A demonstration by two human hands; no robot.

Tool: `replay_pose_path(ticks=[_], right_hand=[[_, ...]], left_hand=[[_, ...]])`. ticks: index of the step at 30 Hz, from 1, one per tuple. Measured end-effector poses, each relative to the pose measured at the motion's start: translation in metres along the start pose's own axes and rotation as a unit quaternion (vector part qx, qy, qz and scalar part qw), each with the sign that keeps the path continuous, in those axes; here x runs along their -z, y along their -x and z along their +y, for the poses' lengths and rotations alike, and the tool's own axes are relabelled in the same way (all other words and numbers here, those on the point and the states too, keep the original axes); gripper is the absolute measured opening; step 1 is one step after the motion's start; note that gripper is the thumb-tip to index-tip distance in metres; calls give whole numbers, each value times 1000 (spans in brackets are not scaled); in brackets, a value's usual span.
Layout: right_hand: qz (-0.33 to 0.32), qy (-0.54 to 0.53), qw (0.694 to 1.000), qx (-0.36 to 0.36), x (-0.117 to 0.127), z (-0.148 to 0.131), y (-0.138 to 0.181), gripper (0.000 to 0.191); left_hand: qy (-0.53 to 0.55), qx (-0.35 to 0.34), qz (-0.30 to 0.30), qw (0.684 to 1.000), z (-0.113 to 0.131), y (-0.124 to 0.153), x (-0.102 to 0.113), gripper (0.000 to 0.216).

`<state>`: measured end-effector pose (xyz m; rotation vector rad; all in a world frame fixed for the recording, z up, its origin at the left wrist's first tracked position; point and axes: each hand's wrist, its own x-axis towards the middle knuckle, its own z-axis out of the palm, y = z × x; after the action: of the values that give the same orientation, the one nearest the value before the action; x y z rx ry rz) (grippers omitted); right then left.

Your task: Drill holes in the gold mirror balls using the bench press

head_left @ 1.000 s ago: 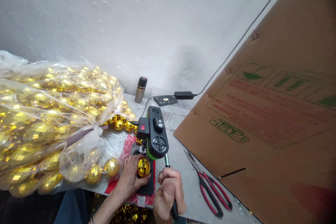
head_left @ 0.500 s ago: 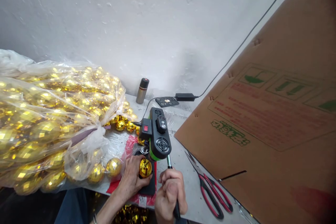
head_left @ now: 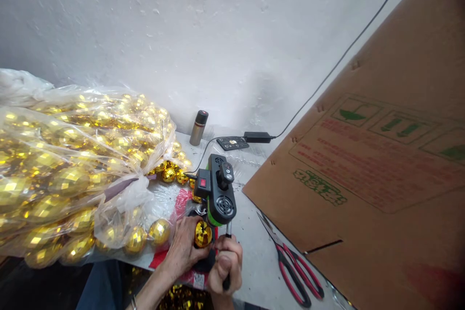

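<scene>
My left hand is closed around a shiny gold mirrored ball, fingers behind and thumb along its near side. The ball is at the near end of a small black and green bench machine with round vents and a red switch. My right hand wraps round the machine's lever handle, a metal rod with a black grip, just right of the ball. Below the ball, the machine's dark base and red plastic sheeting show in part. What lies between ball and machine is hidden.
A clear bag full of gold balls fills the left. Red-handled scissors lie at right beside a large cardboard box. A spray can, a black power adapter and its cable stand near the wall.
My right hand has moved left with the lever handle, closer to the ball and my left hand. The left hand keeps its grip on the ball; the view has shifted slightly.
</scene>
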<state>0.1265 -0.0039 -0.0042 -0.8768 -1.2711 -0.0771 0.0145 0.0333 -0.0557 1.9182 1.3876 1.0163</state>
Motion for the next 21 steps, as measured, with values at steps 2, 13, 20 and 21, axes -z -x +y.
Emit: replay_pose_path(ticks=[2,13,20,21], right_hand=[[-14,-4,1000,4,5,-8,-14,40],[-30,-8,991,-130,3,-66,-87,40],[-31,-13,993,-115,6,-55,-64,34],[-37,-12,993,-114,7,-55,-65,33]], left_hand=[[-5,2,7,1000,-1,-2,-2,50],[-70,-122,-1,990,-27,54,13,83],[-186,-67,60,978,-15,0,88,38],[-194,-51,50,978,-15,-12,100,34]])
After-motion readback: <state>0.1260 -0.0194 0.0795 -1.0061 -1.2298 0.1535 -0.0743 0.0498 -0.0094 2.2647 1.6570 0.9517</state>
